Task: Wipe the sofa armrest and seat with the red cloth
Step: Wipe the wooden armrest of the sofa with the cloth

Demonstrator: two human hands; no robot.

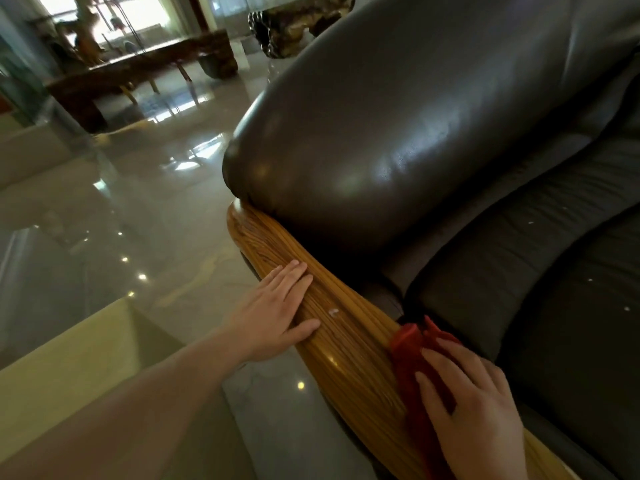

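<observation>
A wooden armrest with striped grain runs from the sofa's back corner toward the lower right. My left hand lies flat on its outer edge, fingers together, holding nothing. The red cloth is bunched on the armrest's inner side, and my right hand presses down on it with spread fingers. The dark leather seat lies to the right of the armrest, with a few pale specks on it. The padded dark leather backrest rises above. A small whitish mark shows on the wood between my hands.
A glossy tiled floor stretches to the left of the sofa. A long dark wooden bench or table stands at the far left. A carved root stool sits behind the sofa. A pale box-like edge lies at lower left.
</observation>
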